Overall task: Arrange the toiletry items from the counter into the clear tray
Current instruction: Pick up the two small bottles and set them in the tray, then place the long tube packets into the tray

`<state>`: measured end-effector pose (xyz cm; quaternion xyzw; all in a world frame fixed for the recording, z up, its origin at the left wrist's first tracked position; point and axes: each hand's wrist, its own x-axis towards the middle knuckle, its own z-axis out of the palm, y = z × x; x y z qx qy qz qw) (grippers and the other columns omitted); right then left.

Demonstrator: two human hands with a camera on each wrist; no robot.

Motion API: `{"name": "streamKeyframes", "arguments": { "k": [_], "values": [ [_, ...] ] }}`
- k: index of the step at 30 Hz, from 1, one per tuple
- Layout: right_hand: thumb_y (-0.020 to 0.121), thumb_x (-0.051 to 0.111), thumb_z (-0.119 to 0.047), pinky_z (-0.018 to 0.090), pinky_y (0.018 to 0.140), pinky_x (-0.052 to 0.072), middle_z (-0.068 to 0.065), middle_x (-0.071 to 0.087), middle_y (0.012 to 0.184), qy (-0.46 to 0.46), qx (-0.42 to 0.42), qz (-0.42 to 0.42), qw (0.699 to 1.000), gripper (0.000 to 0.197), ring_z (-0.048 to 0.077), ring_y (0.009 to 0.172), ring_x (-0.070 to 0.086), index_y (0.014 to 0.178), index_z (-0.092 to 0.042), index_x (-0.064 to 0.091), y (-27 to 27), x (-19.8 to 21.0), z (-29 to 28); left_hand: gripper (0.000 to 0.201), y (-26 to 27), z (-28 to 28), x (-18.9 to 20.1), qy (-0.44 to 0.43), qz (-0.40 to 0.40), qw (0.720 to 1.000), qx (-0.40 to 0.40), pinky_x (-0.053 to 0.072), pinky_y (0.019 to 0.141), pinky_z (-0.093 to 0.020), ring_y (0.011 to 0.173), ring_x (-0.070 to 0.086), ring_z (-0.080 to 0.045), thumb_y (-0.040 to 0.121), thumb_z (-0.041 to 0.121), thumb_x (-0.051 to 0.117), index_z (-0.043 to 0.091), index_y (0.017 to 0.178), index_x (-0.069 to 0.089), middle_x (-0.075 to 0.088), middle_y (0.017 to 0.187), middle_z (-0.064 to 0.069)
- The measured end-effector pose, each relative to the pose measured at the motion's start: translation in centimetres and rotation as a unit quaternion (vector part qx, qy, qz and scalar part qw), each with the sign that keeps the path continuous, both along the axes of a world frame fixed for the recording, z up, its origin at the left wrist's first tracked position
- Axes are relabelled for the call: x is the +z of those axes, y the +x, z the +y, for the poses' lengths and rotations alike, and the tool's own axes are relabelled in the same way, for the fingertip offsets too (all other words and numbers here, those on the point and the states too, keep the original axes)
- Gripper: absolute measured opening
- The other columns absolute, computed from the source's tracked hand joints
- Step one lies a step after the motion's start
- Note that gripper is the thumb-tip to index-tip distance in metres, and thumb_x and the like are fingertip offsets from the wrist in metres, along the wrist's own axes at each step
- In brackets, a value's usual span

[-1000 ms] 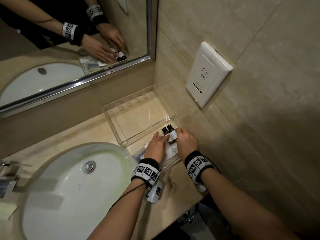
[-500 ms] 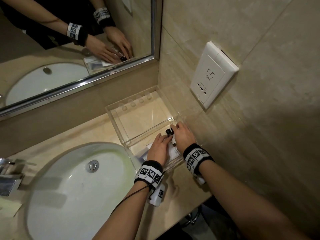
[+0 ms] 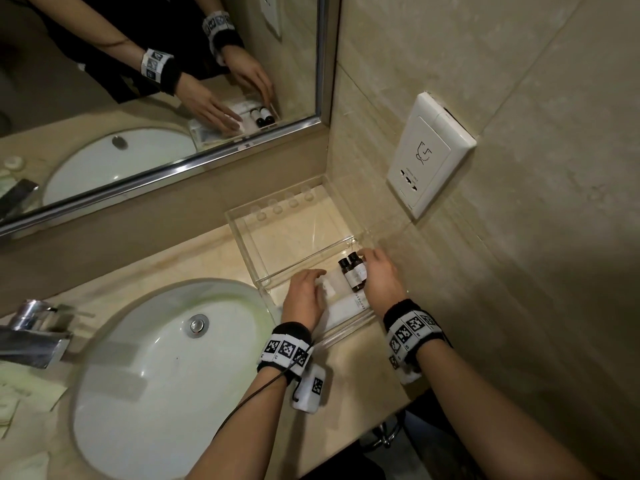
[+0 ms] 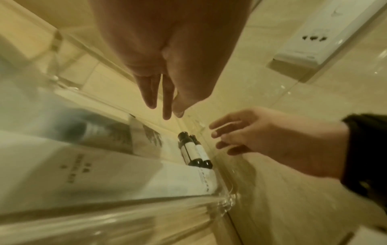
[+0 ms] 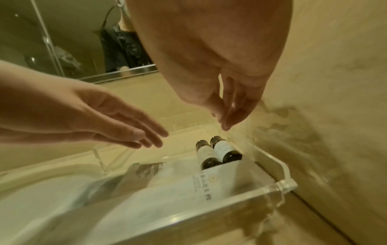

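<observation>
L fingers [image 5: 134,132]: straight, loose, holding nothing, hovering over white sachets [image 3: 341,306].
R fingers [image 5: 230,114]: extended, empty, above tray's wall-side corner.
Bottles [image 3: 352,274]: two dark w/ white labels, lying side by side in clear tray [image 3: 242,233], touching.
Tray: on bench [image 3: 194,258], beside sink [image 3: 166,372].

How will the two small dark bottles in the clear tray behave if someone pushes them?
The two small dark bottles lie on their sides, so they would probably roll. The clear tray wall beside them should stop them. They look light.
</observation>
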<state>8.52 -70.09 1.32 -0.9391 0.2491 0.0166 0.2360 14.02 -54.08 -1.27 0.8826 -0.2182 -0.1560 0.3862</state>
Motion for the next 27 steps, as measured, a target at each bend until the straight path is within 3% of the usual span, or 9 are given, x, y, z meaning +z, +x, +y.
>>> {"name": "streamKeyframes", "arguments": {
  "k": [4,7,12,16,18,22,27],
  "values": [
    [0.085,0.047,0.012,0.033,0.088,0.054,0.004,0.059,0.119,0.057,0.028,-0.043,0.997,0.043,0.020,0.101,0.062,0.117,-0.013,0.061,-0.8,0.1,1.1,0.024,-0.1,3.0,1.2,0.001,0.028,0.997,0.065,0.042,0.103,-0.032,0.112,0.054,-0.017,0.091,0.010,0.054,0.014,0.113,0.062,0.062,0.117,-0.003],
    [0.091,0.048,0.005,0.030,0.091,0.051,0.006,0.062,0.115,0.114,0.048,-0.071,0.990,0.032,0.018,0.101,0.062,0.114,-0.010,0.063,-0.8,0.5,2.9,0.019,-0.6,5.7,1.9,-0.019,0.034,0.992,0.118,0.051,0.093,-0.035,0.098,0.061,-0.015,0.090,0.008,0.055,0.016,0.104,0.065,0.067,0.106,-0.002],
    [0.092,0.052,-0.003,0.029,0.085,0.053,0.000,0.066,0.105,0.190,0.087,-0.110,0.972,0.023,0.014,0.093,0.062,0.108,-0.014,0.064,0.1,1.6,7.4,0.016,-2.5,10.5,3.6,-0.025,0.057,0.977,0.201,0.053,0.080,-0.029,0.086,0.062,-0.011,0.092,0.011,0.054,0.016,0.101,0.066,0.069,0.097,0.000],
    [0.090,0.053,-0.006,0.031,0.075,0.056,-0.003,0.069,0.092,0.244,0.153,-0.099,0.953,0.023,0.013,0.080,0.065,0.105,-0.019,0.064,1.1,2.0,12.7,0.016,-4.7,15.7,4.6,-0.012,0.066,0.960,0.273,0.045,0.067,-0.008,0.082,0.064,-0.010,0.090,0.010,0.055,0.018,0.098,0.067,0.070,0.093,-0.001],
    [0.091,0.052,-0.010,0.032,0.074,0.056,-0.005,0.069,0.088,0.262,0.189,-0.081,0.943,0.022,0.012,0.077,0.065,0.106,-0.022,0.064,1.5,2.3,15.7,0.016,-6.1,18.7,5.2,-0.004,0.064,0.949,0.310,0.043,0.063,-0.003,0.079,0.064,-0.012,0.089,0.009,0.055,0.017,0.096,0.067,0.071,0.090,-0.002],
    [0.091,0.054,-0.014,0.032,0.073,0.055,-0.005,0.070,0.087,0.279,0.266,-0.063,0.920,0.018,0.011,0.073,0.063,0.105,-0.021,0.063,1.9,3.0,21.6,0.016,-8.5,24.7,6.5,0.009,0.060,0.925,0.375,0.043,0.062,-0.006,0.078,0.065,-0.013,0.088,0.009,0.055,0.018,0.094,0.067,0.072,0.087,-0.004],
    [0.092,0.051,-0.014,0.024,0.069,0.050,-0.004,0.070,0.086,0.289,0.332,-0.032,0.897,0.017,0.008,0.070,0.062,0.102,-0.019,0.064,2.0,3.7,28.6,0.015,-10.6,30.9,7.4,0.012,0.055,0.897,0.438,0.045,0.063,-0.012,0.078,0.066,-0.019,0.088,0.009,0.056,0.019,0.092,0.066,0.071,0.085,-0.007]
  ]
}}
